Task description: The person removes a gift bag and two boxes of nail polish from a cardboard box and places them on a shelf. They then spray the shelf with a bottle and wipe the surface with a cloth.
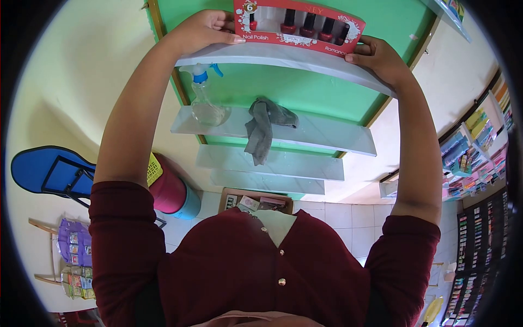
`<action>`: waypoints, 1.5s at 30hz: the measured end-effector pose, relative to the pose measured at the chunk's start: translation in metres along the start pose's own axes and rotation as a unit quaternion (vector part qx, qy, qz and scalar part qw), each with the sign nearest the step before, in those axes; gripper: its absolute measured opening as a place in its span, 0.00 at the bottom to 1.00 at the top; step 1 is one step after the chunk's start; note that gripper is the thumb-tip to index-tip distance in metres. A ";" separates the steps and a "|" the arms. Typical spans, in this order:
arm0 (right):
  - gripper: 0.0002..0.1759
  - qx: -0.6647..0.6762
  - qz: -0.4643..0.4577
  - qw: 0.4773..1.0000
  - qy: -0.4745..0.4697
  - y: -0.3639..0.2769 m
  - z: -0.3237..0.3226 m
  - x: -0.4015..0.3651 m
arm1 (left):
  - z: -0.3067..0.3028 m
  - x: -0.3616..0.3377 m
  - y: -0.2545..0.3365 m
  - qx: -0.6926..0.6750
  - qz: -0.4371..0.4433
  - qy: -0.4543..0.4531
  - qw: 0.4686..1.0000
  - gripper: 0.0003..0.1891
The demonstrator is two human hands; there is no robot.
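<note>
Fingers of the left hand [204, 30], at eleven o'clock, are curled in at the left end of the nail polish box [297, 39], which is pinched there with the thumb laid at its lower corner; how hard it is pressed cannot be told. At half past twelve, the box is held lengthwise at the top shelf [289, 56], its window [268, 24] turned to the camera; whether weight is borne by the shelf is not shown. It is judged to be light, stiff along its edges, perhaps slick, and easily dented at the window, where small red bottles [308, 26] are seen, likely glass and breakable. At half past one, the right end is pinched between the thumb and bent fingers of the right hand [378, 57]. Both short ends are judged best for holding, with the window left unpressed.
</note>
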State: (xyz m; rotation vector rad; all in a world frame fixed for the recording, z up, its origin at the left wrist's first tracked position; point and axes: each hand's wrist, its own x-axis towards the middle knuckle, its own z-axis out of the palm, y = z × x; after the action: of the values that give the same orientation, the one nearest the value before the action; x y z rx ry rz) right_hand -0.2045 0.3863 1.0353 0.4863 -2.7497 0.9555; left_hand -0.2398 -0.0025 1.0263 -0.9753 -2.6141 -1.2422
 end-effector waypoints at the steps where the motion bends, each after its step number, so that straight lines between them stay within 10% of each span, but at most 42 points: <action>1: 0.39 -0.001 0.002 1.000 0.000 0.000 0.000 0.000 | 0.000 0.000 0.002 -0.002 0.001 -0.001 1.000 0.27; 14: 0.42 -0.013 -0.010 1.000 0.007 0.003 0.001 0.000 | -0.001 0.002 0.003 -0.046 -0.032 -0.005 0.998 0.13; 30: 0.38 0.035 -0.030 0.998 0.040 0.010 -0.002 -0.004 | -0.003 -0.015 0.010 0.076 -0.005 0.029 0.997 0.31; 36: 0.18 -0.068 -0.088 0.980 0.162 0.047 -0.013 -0.073 | 0.006 -0.101 0.012 0.278 0.064 0.313 0.906 0.27; 38: 0.18 -0.268 -0.212 0.920 0.195 0.057 -0.019 -0.088 | 0.005 -0.111 0.002 0.317 0.093 0.234 0.914 0.23; 41: 0.18 -0.346 -0.143 0.893 0.250 0.079 -0.024 -0.113 | 0.015 -0.128 -0.001 0.483 0.059 0.285 0.826 0.22; 45: 0.20 -0.142 -0.048 0.885 0.441 0.162 -0.009 -0.153 | 0.034 -0.165 -0.057 0.347 0.089 0.523 0.773 0.25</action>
State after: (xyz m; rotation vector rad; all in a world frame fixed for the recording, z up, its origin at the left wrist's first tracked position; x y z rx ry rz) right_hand -0.1204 0.5489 0.9078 0.0811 -1.9485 0.5286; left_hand -0.1361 -0.0884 0.9104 -0.2185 -1.7209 -0.4129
